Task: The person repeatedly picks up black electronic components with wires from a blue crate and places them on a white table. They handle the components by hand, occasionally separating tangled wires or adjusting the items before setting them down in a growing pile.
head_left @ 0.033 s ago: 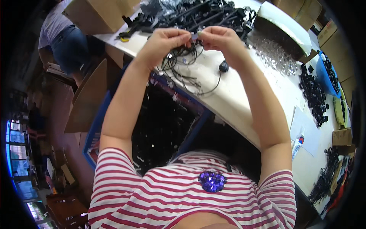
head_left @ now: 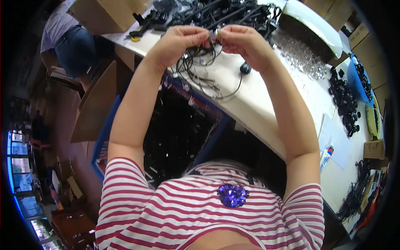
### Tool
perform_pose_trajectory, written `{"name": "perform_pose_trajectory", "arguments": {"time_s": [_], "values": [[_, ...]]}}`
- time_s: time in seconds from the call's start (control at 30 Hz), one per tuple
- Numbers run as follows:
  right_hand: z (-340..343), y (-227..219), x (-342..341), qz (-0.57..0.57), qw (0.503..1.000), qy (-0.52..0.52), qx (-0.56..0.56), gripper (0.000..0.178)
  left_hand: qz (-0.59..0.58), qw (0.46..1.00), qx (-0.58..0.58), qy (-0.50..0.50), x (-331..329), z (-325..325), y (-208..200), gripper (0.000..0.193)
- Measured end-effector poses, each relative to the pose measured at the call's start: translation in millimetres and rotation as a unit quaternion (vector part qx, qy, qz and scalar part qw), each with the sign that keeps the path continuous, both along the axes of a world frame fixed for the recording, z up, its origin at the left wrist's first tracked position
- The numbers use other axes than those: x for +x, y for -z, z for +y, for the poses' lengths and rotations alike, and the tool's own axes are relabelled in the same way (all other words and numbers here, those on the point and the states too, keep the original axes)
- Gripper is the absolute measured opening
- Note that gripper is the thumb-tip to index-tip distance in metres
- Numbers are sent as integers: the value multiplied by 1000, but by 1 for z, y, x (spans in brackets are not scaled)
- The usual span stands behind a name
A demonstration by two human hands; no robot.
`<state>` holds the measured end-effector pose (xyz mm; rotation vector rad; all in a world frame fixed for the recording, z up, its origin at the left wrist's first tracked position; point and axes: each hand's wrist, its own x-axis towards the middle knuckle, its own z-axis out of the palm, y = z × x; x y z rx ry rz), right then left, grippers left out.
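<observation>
Above the white table [head_left: 260, 102], my left hand [head_left: 179, 43] and my right hand [head_left: 246, 43] almost meet, each in a fingertip pinch. A tiny pale piece [head_left: 213, 35] shows between the fingertips; its kind is too small to tell. Thin black cables [head_left: 196, 75] hang in loops below my fingers and lie along the table's near edge. One cable runs right to a rounded black plug-like part [head_left: 245, 68], which rests beneath my right hand. What each hand's fingers cover is hidden.
Black parts [head_left: 216, 16] are heaped behind my hands. To the right are clear small pieces [head_left: 306, 62], black rounded parts [head_left: 343, 100], a blue basin [head_left: 359, 79] and a tube [head_left: 327, 156]. A blue-edged crate [head_left: 100, 141] stands below; another person [head_left: 73, 46] is at far left.
Both hands sit slightly higher in the picture, still pinched together. The pale piece between the fingertips shows a little more. The whole view has shifted slightly.
</observation>
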<state>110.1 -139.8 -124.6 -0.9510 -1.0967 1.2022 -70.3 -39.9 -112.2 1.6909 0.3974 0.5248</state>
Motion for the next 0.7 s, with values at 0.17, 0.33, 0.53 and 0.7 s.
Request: {"name": "perform_pose_trajectory", "arguments": {"time_s": [0.17, 0.33, 0.53, 0.7], "values": [[-5, 5, -13, -419, 835, 315, 165, 13, 77, 938, 280, -190, 14, -20, 2, 17], [-8, 5, -12, -568, 712, 389, 141, 15, 47, 941, 270, -196, 20, -25, 9, 19], [6, 6, -11, -301, 916, 198, 177, 19, -5, 966, 174, -191, 11, -7, 17, 19], [1, 1, -12, -218, 961, 127, 114, 15, 28, 967, 182, -177, 8, -20, -4, 13]]}}
